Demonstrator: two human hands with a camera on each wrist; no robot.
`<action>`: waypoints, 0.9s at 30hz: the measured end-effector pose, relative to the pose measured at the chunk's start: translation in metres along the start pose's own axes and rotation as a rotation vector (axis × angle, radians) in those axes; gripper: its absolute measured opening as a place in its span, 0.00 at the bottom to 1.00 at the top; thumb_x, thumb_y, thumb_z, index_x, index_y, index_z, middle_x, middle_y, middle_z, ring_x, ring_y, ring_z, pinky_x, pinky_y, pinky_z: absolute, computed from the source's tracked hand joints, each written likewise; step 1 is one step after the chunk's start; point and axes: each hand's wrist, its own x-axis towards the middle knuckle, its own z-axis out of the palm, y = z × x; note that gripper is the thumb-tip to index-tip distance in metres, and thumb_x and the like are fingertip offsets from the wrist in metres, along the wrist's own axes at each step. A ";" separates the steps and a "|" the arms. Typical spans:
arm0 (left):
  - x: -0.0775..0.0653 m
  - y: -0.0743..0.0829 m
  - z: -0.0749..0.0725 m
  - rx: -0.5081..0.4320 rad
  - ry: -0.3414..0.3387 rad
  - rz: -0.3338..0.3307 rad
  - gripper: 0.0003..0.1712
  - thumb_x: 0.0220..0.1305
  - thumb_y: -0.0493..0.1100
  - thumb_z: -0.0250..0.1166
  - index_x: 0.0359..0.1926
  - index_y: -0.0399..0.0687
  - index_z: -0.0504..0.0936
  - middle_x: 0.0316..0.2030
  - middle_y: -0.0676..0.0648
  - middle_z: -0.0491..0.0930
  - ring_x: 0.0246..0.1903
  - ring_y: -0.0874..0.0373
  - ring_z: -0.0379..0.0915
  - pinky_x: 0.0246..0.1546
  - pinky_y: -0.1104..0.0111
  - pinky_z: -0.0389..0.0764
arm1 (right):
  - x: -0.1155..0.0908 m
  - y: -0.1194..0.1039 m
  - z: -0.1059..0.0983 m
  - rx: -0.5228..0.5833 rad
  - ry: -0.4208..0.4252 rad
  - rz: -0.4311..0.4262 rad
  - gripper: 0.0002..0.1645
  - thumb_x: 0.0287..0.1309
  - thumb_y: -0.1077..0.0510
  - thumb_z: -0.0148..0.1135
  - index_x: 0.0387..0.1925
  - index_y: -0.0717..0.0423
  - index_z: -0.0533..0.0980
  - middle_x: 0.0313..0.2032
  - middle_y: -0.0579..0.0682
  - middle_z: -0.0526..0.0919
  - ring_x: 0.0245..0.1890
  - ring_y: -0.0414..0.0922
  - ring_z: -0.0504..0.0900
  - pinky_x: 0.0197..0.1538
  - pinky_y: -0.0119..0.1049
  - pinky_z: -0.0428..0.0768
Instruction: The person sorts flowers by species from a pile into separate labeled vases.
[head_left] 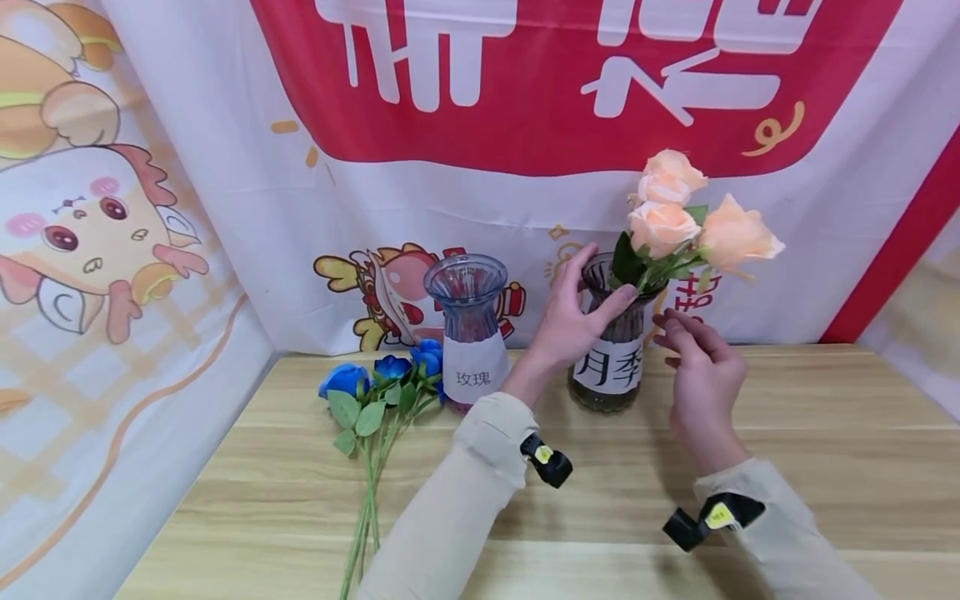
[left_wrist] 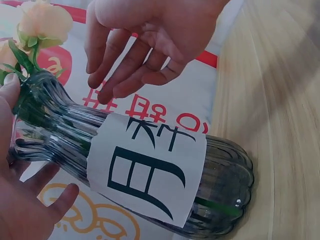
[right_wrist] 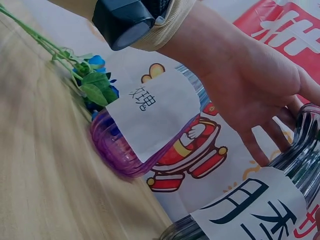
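We see the left hand [head_left: 567, 322] holding the neck of the dark vase [head_left: 604, 402], thumb at the near side of the rim and forefinger round behind, spread just wide enough to span the glass; its lower fingers fan out loosely. The right hand [head_left: 705, 379] hangs at the other side of the vase, near the glass, its fingers loosely bent, slightly parted and holding nothing. Just above the left thumb, we see peach roses [head_left: 663, 227] standing in the vase, leaning over toward the right fingers. A white label [head_left: 609, 367] wraps the glass below the left fingers. Left of those fingers stands a blue vase [head_left: 471, 323], and farther left, blue roses [head_left: 345, 381] lie on the table [head_left: 600, 508].
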 end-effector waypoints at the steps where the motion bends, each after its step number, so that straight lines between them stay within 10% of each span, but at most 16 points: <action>1: -0.001 0.001 -0.001 -0.003 0.005 0.005 0.48 0.72 0.56 0.69 0.85 0.59 0.55 0.83 0.53 0.55 0.79 0.53 0.58 0.80 0.53 0.66 | 0.000 0.000 0.000 -0.002 -0.002 -0.003 0.15 0.71 0.56 0.69 0.55 0.57 0.87 0.37 0.36 0.94 0.34 0.35 0.90 0.36 0.29 0.77; 9: -0.033 0.012 -0.017 0.081 0.072 0.044 0.46 0.69 0.60 0.70 0.82 0.66 0.60 0.82 0.61 0.57 0.79 0.57 0.60 0.79 0.50 0.66 | -0.010 -0.004 0.003 -0.002 -0.002 -0.081 0.11 0.70 0.57 0.69 0.49 0.56 0.88 0.36 0.38 0.93 0.34 0.36 0.90 0.35 0.28 0.80; 17: -0.097 0.013 -0.071 0.228 0.143 0.118 0.38 0.71 0.54 0.71 0.77 0.61 0.68 0.75 0.56 0.71 0.74 0.57 0.67 0.75 0.49 0.71 | -0.038 -0.007 0.018 0.100 -0.090 -0.150 0.08 0.73 0.64 0.63 0.37 0.62 0.86 0.32 0.49 0.93 0.27 0.40 0.90 0.27 0.29 0.84; 27: -0.167 -0.011 -0.156 0.283 0.286 -0.150 0.32 0.75 0.56 0.68 0.75 0.60 0.71 0.72 0.55 0.75 0.70 0.53 0.74 0.62 0.62 0.80 | -0.050 -0.013 0.051 0.018 -0.380 -0.090 0.15 0.80 0.57 0.56 0.49 0.64 0.83 0.39 0.46 0.93 0.39 0.43 0.92 0.43 0.33 0.89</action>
